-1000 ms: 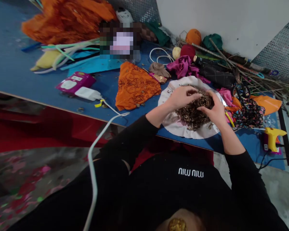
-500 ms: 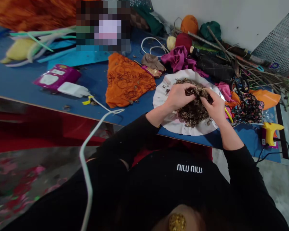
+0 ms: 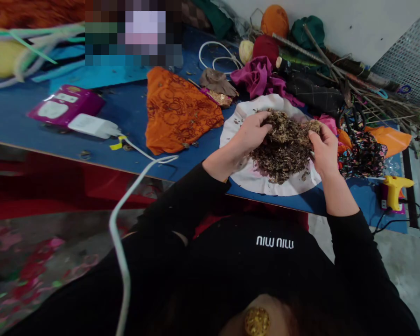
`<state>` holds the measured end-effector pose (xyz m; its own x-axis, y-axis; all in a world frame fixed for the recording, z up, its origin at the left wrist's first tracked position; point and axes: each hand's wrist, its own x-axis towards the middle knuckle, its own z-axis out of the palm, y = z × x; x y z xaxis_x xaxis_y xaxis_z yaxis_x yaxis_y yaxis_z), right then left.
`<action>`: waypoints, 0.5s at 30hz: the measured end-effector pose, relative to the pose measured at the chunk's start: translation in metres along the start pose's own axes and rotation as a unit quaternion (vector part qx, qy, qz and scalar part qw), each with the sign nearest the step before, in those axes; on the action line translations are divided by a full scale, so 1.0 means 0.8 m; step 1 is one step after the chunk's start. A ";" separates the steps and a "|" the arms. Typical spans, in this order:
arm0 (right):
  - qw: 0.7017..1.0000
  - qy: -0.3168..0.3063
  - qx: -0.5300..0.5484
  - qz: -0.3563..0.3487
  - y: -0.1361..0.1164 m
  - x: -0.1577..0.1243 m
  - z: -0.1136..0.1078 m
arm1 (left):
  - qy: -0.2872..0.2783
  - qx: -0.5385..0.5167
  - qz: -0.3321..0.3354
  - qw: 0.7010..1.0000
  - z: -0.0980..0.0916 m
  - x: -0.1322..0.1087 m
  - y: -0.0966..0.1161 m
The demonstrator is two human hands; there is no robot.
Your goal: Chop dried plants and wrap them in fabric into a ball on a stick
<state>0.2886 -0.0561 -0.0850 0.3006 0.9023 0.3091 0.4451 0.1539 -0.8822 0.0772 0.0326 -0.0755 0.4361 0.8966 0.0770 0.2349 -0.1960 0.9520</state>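
Two hands: the left hand (image 3: 252, 133) curls with thumb and fingertips pinching a ragged clump; the right hand (image 3: 324, 145) pinches a tuft opposite, its other fingers folded in.
Dried plant bits (image 3: 282, 165): a loose brown heap, upper part between the hands, the rest on the white cloth (image 3: 236, 130).
White cloth: roughly round, just inside the front edge of the blue table (image 3: 128, 102), toward its right end; a few crumbs lie apart from the heap.
Spill risk: spreading the hands too quickly could tear the clump and scatter crumbs past the rim, even over the front edge.
White cord (image 3: 121, 247): drops over the front edge left of the cloth; a snagging sleeve could tug it.
Yellow glue gun (image 3: 394, 191): near the front right corner; a swinging right elbow might knock it.
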 end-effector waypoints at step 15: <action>0.981 -0.032 -0.180 -0.065 -0.025 -0.011 -0.001 | 0.153 0.033 0.047 0.987 -0.009 0.014 -0.026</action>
<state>0.2777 -0.0678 -0.0699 0.1742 0.9093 0.3779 0.7482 0.1273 -0.6511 0.0710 0.0494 -0.0924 0.1787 0.9491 0.2594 0.2662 -0.3005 0.9159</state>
